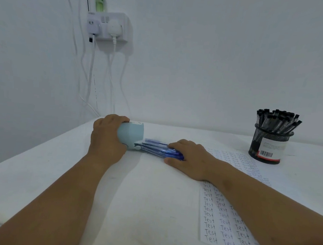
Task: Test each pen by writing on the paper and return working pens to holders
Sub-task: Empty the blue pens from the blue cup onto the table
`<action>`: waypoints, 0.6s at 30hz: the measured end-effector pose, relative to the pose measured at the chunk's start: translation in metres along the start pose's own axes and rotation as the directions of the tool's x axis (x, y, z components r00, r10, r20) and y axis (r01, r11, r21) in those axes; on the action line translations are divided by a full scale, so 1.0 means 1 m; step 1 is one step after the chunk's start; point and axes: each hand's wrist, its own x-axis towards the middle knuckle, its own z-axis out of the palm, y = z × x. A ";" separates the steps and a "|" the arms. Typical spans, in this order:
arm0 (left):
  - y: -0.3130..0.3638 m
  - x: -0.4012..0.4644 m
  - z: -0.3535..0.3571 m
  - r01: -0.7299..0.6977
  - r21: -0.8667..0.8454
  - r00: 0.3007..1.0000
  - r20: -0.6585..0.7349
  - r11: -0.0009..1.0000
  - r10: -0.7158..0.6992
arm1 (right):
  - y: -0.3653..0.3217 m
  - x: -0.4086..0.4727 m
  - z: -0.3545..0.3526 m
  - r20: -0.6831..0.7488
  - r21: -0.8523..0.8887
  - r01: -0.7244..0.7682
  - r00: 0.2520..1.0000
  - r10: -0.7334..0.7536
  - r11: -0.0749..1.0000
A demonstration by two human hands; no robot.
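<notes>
At about nine o'clock from the middle of the table [150, 208], the left hand [107, 135] grips a pale blue holder [130, 134] tipped onto its side, fingers curled round its closed end, mouth facing three o'clock. A bundle of blue pens [158, 149] lies just outside that mouth, tips at or barely inside the rim; from this angle I cannot tell how far any reach in. The right hand [188, 159] lies over the far end of the bundle, fingers together and fairly flat on top, thumb tucked against the near side.

The step looks like sliding the pens into the holder. It goes best if the left hand pins the holder so it cannot roll, while the right keeps the pens bunched and parallel and pushes straight toward nine o'clock. A stray pen catching the rim would fan the rest out.

Toward four o'clock, the paper [216, 223] carries columns of "Test". At two o'clock, well apart, stands a black mesh holder [269, 146] full of black pens [278, 122].
</notes>
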 end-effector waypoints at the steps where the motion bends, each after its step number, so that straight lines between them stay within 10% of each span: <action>1: 0.001 -0.001 -0.002 0.049 0.007 0.999 -0.019 0.999 -0.049 | 0.000 0.000 0.000 0.000 0.001 0.001 1.000 -0.001 1.000; 18: 0.019 -0.005 -0.006 0.203 -0.085 0.978 -0.033 0.976 -0.206 | -0.011 -0.012 -0.007 0.113 0.207 0.007 0.993 -0.031 0.978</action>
